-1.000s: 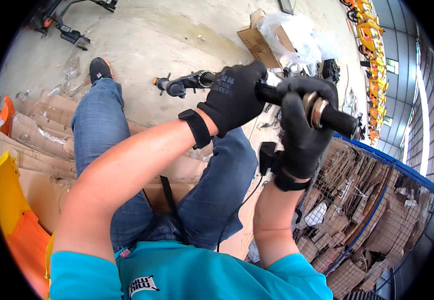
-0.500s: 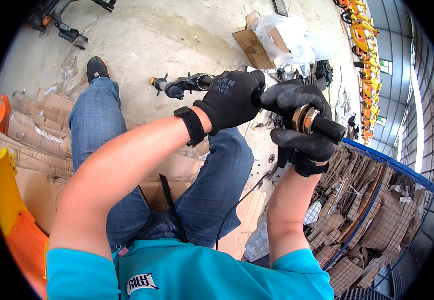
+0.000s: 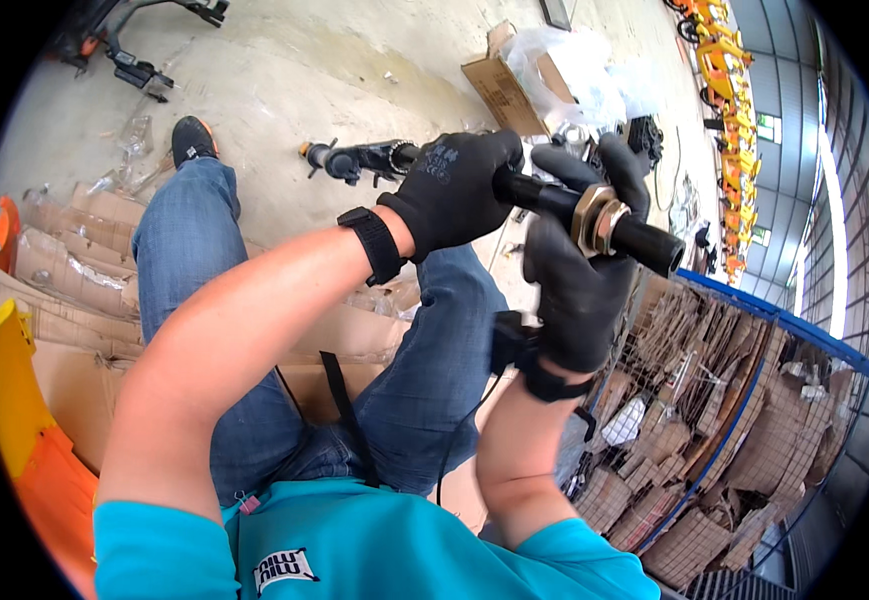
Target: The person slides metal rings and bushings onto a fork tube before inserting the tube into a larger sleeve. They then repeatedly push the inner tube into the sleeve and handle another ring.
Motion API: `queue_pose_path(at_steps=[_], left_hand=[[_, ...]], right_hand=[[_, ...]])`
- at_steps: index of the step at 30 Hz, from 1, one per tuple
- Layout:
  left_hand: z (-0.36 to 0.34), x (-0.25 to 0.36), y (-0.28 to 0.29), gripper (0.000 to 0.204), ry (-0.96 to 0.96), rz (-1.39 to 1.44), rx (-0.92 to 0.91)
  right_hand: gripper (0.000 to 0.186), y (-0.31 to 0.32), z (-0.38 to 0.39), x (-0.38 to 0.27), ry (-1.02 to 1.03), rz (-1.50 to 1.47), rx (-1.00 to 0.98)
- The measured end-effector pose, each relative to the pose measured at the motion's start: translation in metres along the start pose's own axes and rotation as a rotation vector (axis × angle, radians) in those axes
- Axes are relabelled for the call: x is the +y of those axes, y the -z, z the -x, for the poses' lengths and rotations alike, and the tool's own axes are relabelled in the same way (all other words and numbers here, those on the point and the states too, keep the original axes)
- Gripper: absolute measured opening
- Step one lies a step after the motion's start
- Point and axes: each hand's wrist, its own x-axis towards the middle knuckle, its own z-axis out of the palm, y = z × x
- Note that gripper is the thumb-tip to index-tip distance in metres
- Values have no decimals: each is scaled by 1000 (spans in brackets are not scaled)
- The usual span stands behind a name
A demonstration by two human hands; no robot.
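Observation:
My left hand (image 3: 459,188), in a black glove, is closed around a long black tubular shaft with fork-like fittings (image 3: 349,162) at its far left end. Beyond this hand, the bare black tube (image 3: 647,247) points right and tilts downward. Two brass-coloured hex nuts (image 3: 594,220) sit side by side around the tube. My right hand (image 3: 579,290), also gloved, is curled around the tube at the nuts. Its thumb side lies in front, and two fingers reach up behind the tube. Part of its grip is hidden by the tube and nuts.
An open cardboard box (image 3: 509,95) with clear plastic stands ahead among metal parts. To the right is a blue-edged mesh cage (image 3: 774,320) of flattened cardboard. Yellow and orange panels (image 3: 14,390) lie at left. A row of yellow vehicles (image 3: 729,80) stands far right.
My right hand has turned around the nuts; its wrist has swung down and left, and its fingers have loosened and now reach up behind the tube. The left hand keeps its hold.

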Motion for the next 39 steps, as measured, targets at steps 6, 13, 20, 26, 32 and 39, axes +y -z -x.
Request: queue_pose_path(at_steps=[6,13,20,26,32,39], left_hand=[[0,4,9,20,-55,-1,-113],[3,1,3,19,8,-20,-120],[0,7,1,22,13,-88,-31],[-1,6,-4,22,31,-67,19],[-6,5,-15,26,81,-112,166],[-11,5,-2,18,46,-8,-24]], right_hand=[[75,41,-34,10,-47,-186,-546],[71,36,-27,13,73,-267,-488],[38,26,-18,4,65,-126,-297],[22,3,-5,-1,13,172,44],[13,-40,-10,17,122,264,534],[66,2,-9,-1,-84,57,128]])
